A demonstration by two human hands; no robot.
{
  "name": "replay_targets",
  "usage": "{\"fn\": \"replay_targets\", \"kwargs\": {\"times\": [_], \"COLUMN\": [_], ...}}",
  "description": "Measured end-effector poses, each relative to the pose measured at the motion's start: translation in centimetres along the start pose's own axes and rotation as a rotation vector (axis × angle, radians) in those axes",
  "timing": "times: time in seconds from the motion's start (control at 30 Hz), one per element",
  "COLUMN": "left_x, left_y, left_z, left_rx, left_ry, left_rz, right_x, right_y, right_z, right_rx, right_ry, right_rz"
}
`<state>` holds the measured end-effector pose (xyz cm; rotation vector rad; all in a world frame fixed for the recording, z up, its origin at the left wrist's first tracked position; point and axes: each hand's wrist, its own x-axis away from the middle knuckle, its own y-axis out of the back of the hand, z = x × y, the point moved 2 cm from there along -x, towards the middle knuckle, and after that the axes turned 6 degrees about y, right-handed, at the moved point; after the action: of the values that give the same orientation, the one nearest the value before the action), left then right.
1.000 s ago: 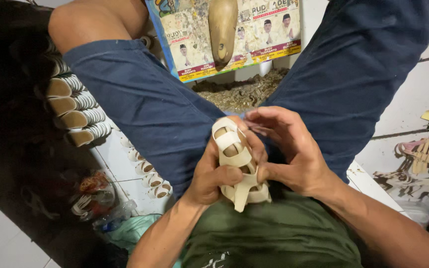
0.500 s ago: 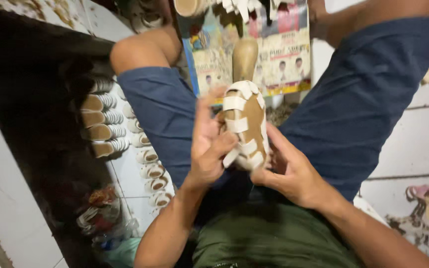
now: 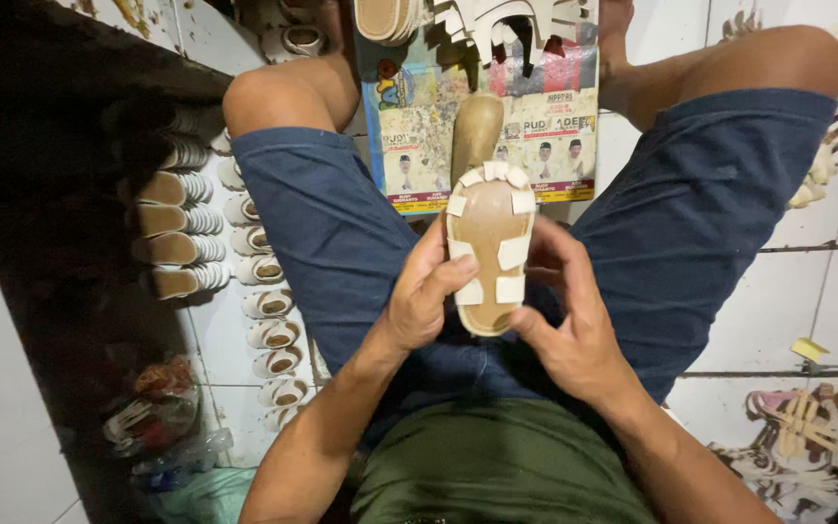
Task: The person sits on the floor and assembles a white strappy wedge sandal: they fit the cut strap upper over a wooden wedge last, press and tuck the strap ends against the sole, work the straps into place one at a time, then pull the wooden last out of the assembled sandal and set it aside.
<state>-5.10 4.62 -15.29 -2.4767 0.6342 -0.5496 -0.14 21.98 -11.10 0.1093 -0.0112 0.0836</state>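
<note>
While the floor around is packed with stuff, the bit that matters sits dead centre between the knees. Going left to right: along the dark edge on the left there's a row of finished small sandals (image 3: pixel 175 238) lying on their sides, and next to them a line of little sandal uppers (image 3: pixel 266 303) running down the white tiled floor (image 3: pixel 831 291).

Then the left hand (image 3: pixel 426 293). It's closed on the left edge of the small sandal on its last (image 3: pixel 489 250), thumb over the sole side, other fingers wrapped behind. The sandal is held bottom-up, tan sole facing the camera, with white strap ends (image 3: pixel 513 252) folded over both rims. Its long axis points straight away from the body, heel end low near the palms, toe end up toward the printed poster (image 3: pixel 409 146) spread on the floor, where another tan last (image 3: pixel 475 131) lies just past the toe.

The right hand (image 3: pixel 574 325) cups the sandal from the right and underneath, fingers curled behind the right edge and thumb near the heel. So both hands are gripping it, about equally close, one per side, and the sandal sits just above the lap over blue shorts (image 3: pixel 700 209).

Far right bottom there's a heap of strappy sandal parts (image 3: pixel 807 437), well apart from the hands.
</note>
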Motion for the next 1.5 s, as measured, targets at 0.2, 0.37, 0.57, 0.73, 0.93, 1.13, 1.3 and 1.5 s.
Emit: {"fn": "replay_targets", "kwargs": {"times": [0.2, 0.37, 0.57, 0.73, 0.93, 1.13, 1.3, 1.5], "left_x": [1.0, 1.8, 2.1, 2.7, 2.7, 2.1, 2.1, 2.4], "left_y": [-2.0, -1.3, 0.9, 1.7, -0.1, -0.2, -0.8, -2.3], "left_z": [2.2, 4.0, 7.7, 7.5, 5.7, 2.5, 0.3, -1.3], "left_rx": [0.144, -0.026, 0.174, -0.447, -0.043, -0.043, -0.213, -0.399], "left_ry": [0.009, 0.065, 0.213, -0.098, 0.170, 0.250, 0.186, 0.138], "left_rz": [-0.051, -0.038, -0.134, -0.123, -0.152, -0.081, -0.084, -0.186], "right_x": [0.7, 1.5, 0.4, -0.2, 0.8, 0.6, -0.2, -0.7], "right_y": [-0.4, -0.9, -0.2, 0.1, -0.4, 0.4, 2.1, 2.1], "right_z": [-3.3, -4.9, -4.7, -4.2, -4.9, -4.0, -1.9, -1.2], "right_rx": [-0.480, -0.354, -0.733, -0.746, -0.627, -0.451, -0.147, -0.096], "right_ry": [-0.259, -0.280, -0.467, -0.546, -0.512, -0.404, -0.246, -0.264], "right_rz": [0.071, -0.007, -0.043, 0.001, -0.036, 0.027, 0.156, 0.099]}}
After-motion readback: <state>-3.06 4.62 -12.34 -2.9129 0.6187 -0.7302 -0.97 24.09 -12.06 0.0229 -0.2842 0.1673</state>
